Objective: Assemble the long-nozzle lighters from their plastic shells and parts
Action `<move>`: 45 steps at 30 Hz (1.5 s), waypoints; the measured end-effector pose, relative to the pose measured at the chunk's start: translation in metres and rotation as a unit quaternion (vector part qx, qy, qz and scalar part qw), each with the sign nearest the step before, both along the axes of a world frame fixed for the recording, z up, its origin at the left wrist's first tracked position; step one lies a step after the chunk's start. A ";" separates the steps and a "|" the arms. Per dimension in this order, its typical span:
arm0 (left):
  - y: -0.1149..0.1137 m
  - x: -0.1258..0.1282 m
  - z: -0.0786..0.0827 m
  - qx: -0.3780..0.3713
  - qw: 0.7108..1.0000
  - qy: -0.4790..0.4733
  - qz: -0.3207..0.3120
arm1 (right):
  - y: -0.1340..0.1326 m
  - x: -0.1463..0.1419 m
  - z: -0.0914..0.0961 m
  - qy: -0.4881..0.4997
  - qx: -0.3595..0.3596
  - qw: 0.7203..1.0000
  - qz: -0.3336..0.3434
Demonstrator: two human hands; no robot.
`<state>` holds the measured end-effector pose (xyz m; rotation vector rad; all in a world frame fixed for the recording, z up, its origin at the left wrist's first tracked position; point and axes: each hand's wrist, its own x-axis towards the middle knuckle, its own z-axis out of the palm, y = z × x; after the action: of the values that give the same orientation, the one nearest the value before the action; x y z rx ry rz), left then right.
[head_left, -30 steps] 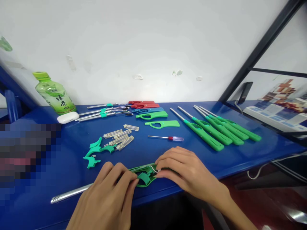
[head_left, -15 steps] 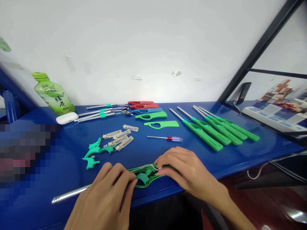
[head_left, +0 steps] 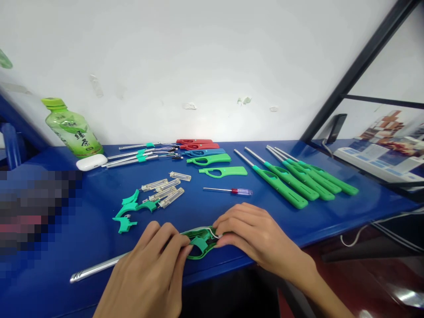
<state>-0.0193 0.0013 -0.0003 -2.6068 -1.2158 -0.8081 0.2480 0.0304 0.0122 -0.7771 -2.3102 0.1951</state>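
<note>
At the table's front edge lies an opened green lighter handle [head_left: 209, 252], its inner parts exposed. A silver lighter tube [head_left: 96, 268] sticks out to the left from under my left hand [head_left: 150, 269], whose fingers are closed on the handle's front end. Inside the handle sits a teal trigger [head_left: 199, 244]. My right hand [head_left: 253, 232] pinches at the rear part, with a thin white wire [head_left: 213, 233] by its fingertips. Its fingers hide the rear end of the handle. Beyond the hands rests a small screwdriver [head_left: 228, 191] with a clear and red grip.
Teal triggers [head_left: 130, 206] and clear fuel tanks [head_left: 170, 196] lie to the left. Farther back are metal tubes with wires [head_left: 139, 158], handle shells [head_left: 223, 171], a tea bottle [head_left: 74, 130] and a white case [head_left: 92, 162]. Several assembled green lighters [head_left: 281, 190] lie right on the blue table [head_left: 374, 203].
My right fingers have shifted slightly at the white wire, and my left hand has moved a little to the right along the handle. Everything else on the table stays put.
</note>
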 end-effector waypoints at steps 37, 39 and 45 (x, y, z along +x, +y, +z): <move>0.002 0.008 0.002 0.012 0.998 -0.052 -0.035 | -0.004 0.000 0.011 0.046 0.029 0.998 -0.022; 0.002 0.009 0.002 0.015 0.998 -0.053 -0.029 | -0.005 0.001 0.011 0.050 0.025 0.998 -0.018; 0.006 0.010 0.002 0.029 0.998 -0.040 -0.033 | -0.003 0.001 0.006 0.074 -0.011 0.997 -0.003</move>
<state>-0.0096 0.0070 0.0015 -2.6031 -1.1139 -0.9547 0.2488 0.0279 0.0185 -0.7549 -2.1687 0.2663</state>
